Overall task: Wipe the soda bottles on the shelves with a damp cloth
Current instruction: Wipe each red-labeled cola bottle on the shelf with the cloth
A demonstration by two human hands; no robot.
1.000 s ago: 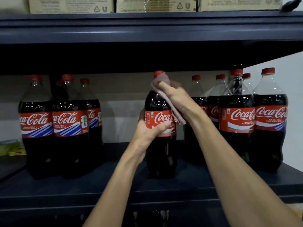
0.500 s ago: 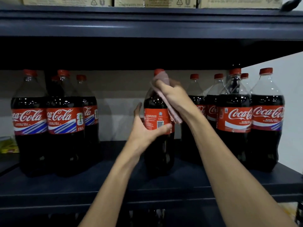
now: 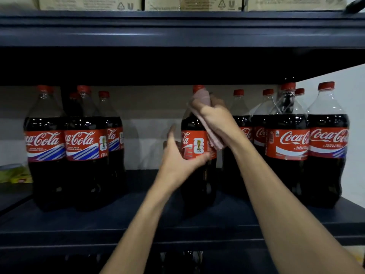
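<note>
A large cola bottle (image 3: 194, 135) with a red cap and red label stands upright at the middle of the dark shelf (image 3: 122, 218). My right hand (image 3: 215, 117) presses a pink cloth (image 3: 212, 139) around the bottle's neck and shoulder, fingers curled over the cloth. My left hand (image 3: 177, 155) wraps the label band from the left, thumb across the front. Three more cola bottles (image 3: 85, 143) stand in a group at the left. Several others (image 3: 288, 143) stand at the right.
The upper shelf's board (image 3: 177, 34) hangs close above the bottle caps, with cardboard boxes (image 3: 189, 3) on top. A yellow-green packet (image 3: 14, 175) lies at the far left. A white wall (image 3: 353, 123) bounds the right side. More bottle tops show dimly below the shelf edge.
The middle bottle has been turned about its axis under my left hand: the label's face has changed to one with a trophy logo. My right hand stays with the cloth at the neck.
</note>
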